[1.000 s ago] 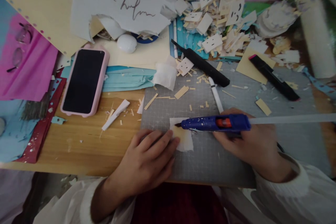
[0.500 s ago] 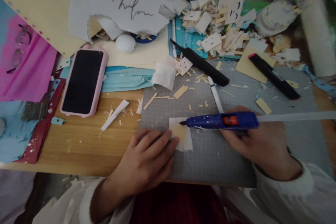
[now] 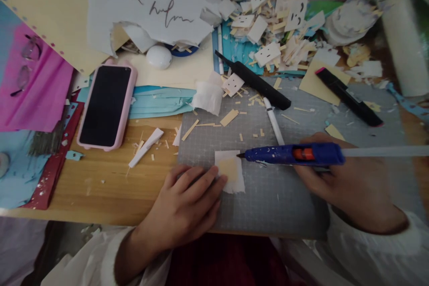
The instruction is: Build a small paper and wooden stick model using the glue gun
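A blue glue gun [image 3: 288, 154] with a clear glue stick [image 3: 385, 151] out of its back is gripped in my right hand [image 3: 355, 183]. Its dark nozzle points left, near the top right corner of a small white paper piece [image 3: 238, 185]. On that paper lies a yellowish square [image 3: 228, 170]. My left hand [image 3: 192, 205] rests on the grey cutting mat [image 3: 261, 210], fingers stretched out, with fingertips on the left edge of the paper and square. The glue gun's handle is mostly hidden behind it and my right hand.
A black cutter-like tool [image 3: 258, 82], a white pen [image 3: 274, 123] and a black marker [image 3: 348, 96] lie beyond my hands. A pink-cased phone [image 3: 105, 107] is on the left. Several small paper faces [image 3: 268, 55] are heaped at the back among scraps.
My right hand has moved right with the glue gun, so the nozzle has gone from over the yellowish square to the paper's right edge. My left hand stays almost still.
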The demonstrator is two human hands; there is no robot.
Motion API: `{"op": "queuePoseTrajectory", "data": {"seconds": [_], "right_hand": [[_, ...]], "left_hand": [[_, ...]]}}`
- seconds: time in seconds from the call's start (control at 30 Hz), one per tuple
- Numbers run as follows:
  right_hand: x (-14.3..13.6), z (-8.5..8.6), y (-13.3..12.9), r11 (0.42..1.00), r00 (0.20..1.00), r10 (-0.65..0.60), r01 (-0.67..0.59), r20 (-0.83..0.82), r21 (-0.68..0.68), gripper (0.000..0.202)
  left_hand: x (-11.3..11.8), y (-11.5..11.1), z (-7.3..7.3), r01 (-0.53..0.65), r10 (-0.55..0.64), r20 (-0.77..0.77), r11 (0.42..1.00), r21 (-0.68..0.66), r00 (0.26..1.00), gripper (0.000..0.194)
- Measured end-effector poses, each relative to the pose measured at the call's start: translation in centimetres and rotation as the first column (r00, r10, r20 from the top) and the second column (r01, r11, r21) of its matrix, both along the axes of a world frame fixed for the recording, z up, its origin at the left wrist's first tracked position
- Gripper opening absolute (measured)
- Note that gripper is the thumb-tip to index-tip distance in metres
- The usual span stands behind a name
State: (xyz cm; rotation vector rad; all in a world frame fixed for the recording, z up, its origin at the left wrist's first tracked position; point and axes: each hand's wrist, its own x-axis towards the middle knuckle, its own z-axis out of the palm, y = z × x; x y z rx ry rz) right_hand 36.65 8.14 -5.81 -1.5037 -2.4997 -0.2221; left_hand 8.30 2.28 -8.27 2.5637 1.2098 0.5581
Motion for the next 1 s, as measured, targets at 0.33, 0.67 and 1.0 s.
{"op": "queuePoseTrajectory", "data": {"seconds": [0.33,0.67,1.0], "right_hand": [[-0.5,-0.9,-0.1,0.991,0.993,-0.068,0.078,-0.094,0.113,0.03],[-2.7,-1.4,-0.7,1.0,0.991,-0.007,0.007,-0.135,-0.005,0.021],[-2.8,-1.5,-0.5,0.995,0.986,0.036,-0.05,-0.163,-0.084,0.015]], "left_hand": [[-0.2,-0.1,0.1,0.024,-0.024,-0.001,0.999,0.049,1.0,0.032],[-0.3,0.0,-0.1,0.052,-0.052,-0.001,0.995,0.084,0.999,0.03],[-0.2,0.0,-0.1,0.04,-0.041,0.011,0.996,0.082,0.999,0.029]]}}
